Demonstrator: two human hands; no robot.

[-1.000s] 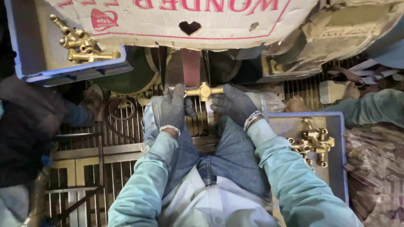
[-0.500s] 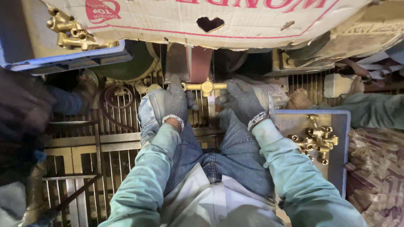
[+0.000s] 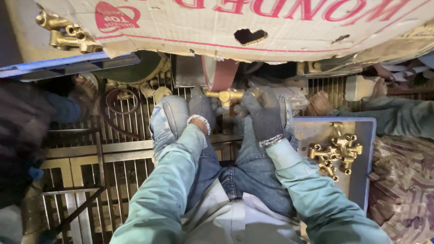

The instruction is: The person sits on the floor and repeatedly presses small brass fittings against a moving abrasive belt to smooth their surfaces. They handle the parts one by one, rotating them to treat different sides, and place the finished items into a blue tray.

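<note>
my left hand (image 3: 202, 110) and right hand (image 3: 263, 115), both gloved, grasp the brass fitting (image 3: 227, 96) by its ends, holding its middle against the red abrasive belt (image 3: 220, 73) for steady contact.

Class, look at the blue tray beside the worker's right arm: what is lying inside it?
Inside the blue tray lies a loose heap of brass fittings. The right hand's sleeve covers the tray's near corner, so anything there is hidden.
</note>
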